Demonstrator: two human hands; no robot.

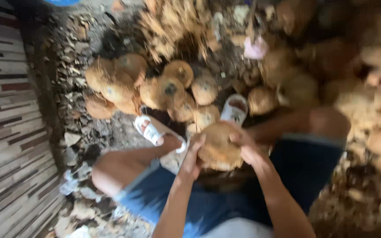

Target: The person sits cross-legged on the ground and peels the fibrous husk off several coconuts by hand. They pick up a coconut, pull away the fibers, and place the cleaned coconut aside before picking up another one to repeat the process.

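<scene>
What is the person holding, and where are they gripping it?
A husked coconut, gripped between both hands: left hand on its left side, right hand on its right.

One head-worn camera looks steeply down from above the seated person's lap — close over the forearms and knees (111, 169), farther from the ground ahead. The top of the frame faces forward onto the coconut pile (155, 83); motion blur softens everything.
</scene>
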